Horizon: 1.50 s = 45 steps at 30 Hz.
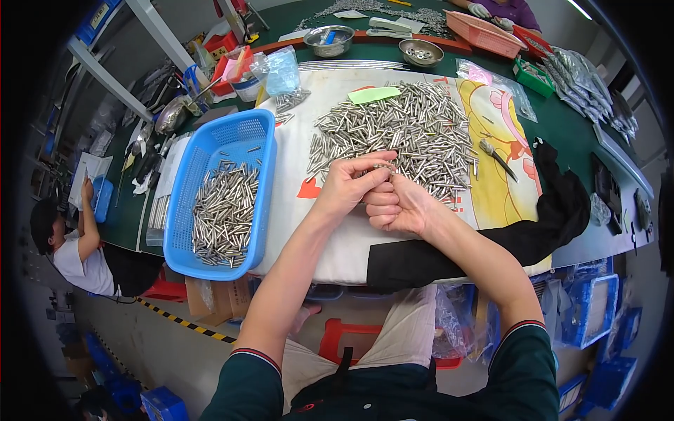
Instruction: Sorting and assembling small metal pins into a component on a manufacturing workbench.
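Together, left hand [345, 185] and curled right hand [406, 205] over metal pins [407, 130].

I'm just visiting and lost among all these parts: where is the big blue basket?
In the head view, the big blue basket sits at the person's left, left of the left hand and of the heap of metal pins.

We take this for a workshop or small factory floor: a green counter [562, 126] carries a heap of small metal pins [404, 137], a blue basket [265, 203] holds more, one person [88, 265] sits at left, another [518, 12] across, and we see blue crates [594, 310] and black-and-yellow floor tape [186, 323].
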{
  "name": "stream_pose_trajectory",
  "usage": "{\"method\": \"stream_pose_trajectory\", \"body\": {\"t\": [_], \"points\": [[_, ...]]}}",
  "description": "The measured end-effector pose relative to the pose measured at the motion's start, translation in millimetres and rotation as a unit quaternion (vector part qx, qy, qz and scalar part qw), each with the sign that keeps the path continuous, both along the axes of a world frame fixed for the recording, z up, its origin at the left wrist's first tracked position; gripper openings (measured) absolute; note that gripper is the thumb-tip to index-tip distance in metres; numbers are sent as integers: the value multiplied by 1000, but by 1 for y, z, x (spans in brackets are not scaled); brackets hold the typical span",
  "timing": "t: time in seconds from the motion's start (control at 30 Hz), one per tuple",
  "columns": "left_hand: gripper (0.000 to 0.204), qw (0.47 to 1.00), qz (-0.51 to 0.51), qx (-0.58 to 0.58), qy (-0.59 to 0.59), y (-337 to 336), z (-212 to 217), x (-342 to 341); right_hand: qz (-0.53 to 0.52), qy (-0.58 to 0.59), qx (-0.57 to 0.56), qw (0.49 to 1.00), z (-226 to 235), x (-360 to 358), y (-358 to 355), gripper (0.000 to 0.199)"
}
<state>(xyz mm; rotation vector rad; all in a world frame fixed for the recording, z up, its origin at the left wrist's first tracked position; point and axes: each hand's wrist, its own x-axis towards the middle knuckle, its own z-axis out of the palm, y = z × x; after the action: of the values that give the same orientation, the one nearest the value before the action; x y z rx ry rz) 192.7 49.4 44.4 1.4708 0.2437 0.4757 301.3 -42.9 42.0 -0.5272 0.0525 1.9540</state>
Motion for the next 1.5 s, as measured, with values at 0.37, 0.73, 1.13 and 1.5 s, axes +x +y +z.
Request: {"method": "stream_pose_trajectory", "body": {"t": [0.37,0.73,1.13,1.5], "points": [[17,999,-11,-31,-9,-1,0,0,3,-5,-3,1000,-1,0,-1,53],[17,754,340,558,-65,-42,66,-81,-1,-125,153,980,13,9,-1,53],[23,901,245,357,40,-52,56,-60,-33,-255,145,955,14,-5,-6,51],[10,904,229,362,9,-71,35,-54,-234,-854,166,435,41,35,-26,24]]}}
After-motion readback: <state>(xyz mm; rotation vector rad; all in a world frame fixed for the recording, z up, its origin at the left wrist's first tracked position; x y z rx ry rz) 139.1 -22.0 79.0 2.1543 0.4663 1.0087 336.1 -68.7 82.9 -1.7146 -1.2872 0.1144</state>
